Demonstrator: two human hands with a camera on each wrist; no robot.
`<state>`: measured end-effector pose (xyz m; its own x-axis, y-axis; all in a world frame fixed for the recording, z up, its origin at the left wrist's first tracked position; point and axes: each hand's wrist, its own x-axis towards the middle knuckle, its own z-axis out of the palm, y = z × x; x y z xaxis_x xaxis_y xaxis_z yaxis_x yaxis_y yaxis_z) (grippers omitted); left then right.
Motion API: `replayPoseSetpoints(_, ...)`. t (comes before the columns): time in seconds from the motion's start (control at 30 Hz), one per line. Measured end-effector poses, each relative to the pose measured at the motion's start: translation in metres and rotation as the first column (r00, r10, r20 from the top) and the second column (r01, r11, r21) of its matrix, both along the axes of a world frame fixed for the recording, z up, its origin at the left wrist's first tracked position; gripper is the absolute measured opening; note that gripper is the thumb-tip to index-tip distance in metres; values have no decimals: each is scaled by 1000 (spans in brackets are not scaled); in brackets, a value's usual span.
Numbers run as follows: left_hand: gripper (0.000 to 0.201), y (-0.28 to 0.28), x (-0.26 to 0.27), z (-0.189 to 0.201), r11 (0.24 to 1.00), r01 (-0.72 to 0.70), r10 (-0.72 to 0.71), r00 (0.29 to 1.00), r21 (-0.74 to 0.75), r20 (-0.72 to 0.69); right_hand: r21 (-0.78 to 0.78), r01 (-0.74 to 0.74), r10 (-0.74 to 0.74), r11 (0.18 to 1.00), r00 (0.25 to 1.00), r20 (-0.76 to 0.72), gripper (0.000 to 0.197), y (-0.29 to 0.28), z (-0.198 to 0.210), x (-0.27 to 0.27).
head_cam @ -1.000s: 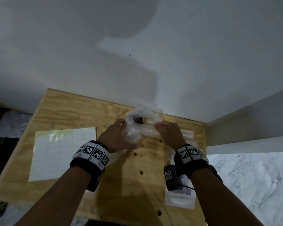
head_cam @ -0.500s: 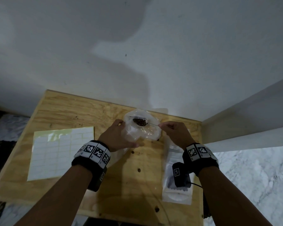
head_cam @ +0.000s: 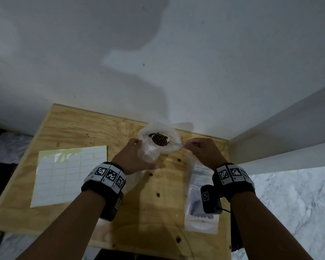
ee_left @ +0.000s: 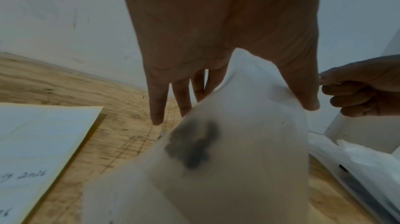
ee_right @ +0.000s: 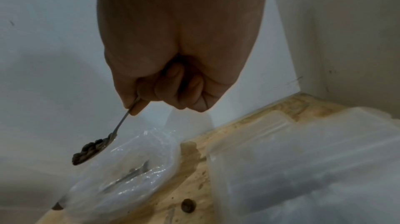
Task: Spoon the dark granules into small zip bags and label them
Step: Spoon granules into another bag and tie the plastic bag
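My left hand holds a clear plastic bag upright near the table's back edge, thumb on one wall and fingers behind it. In the left wrist view dark granules show through the bag. My right hand pinches the handle of a small metal spoon heaped with dark granules, held just above the bag's mouth. In the right wrist view the loaded spoon hangs over the crinkled bag.
A sheet of white labels lies at the left on the plywood table. A stack of small zip bags lies at the right under my right wrist. A white wall stands close behind, with a white panel at the right.
The right hand has drawn the spoon up out of the bag with a heap of granules on it and moved slightly right. The left hand still holds the bag.
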<state>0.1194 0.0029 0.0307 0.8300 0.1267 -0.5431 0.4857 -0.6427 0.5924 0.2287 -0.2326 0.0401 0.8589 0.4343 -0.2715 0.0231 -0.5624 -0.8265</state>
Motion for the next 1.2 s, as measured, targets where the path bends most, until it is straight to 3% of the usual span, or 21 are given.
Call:
replayPoseSetpoints(0.3,104,-1,-9,4,997,-73,73,991,-4,109,37,25,-27,999,999,39,16,3,37,-10)
replayPoseSetpoints(0.43,107,-5,-15,9,993,-106,112,982,-45,152,-44,-6,8,999,1000,28,8,8,53,-19)
replayPoseSetpoints(0.53,111,-7,-19,11,993,-99,110,979,-69,172,-117,-57,68,992,993,98,9,16,63,-25)
replayPoseSetpoints(0.63,107,-9,-21,9,988,-122,138,971,-94,196,-220,-163,216,962,945,244,12,27,69,-35)
replayPoseSetpoints(0.73,109,-10,-24,10,988,-126,143,966,-93,214,-363,-196,343,911,849,403,17,32,72,-46)
replayPoseSetpoints(0.83,114,-9,-25,7,987,-132,148,967,-91,209,-422,-216,405,880,805,434,20,32,77,-49)
replayPoseSetpoints(0.9,113,-9,-25,6,986,-138,154,966,-91,207,-403,-175,350,898,839,416,18,28,79,-48)
replayPoseSetpoints(1.03,115,-6,-19,1,991,-124,130,977,-44,167,-271,53,47,961,936,348,14,15,78,-41)
replayPoseSetpoints(1.2,120,-2,-6,-4,995,-86,89,993,-42,73,-418,24,93,908,962,256,20,18,50,-34)
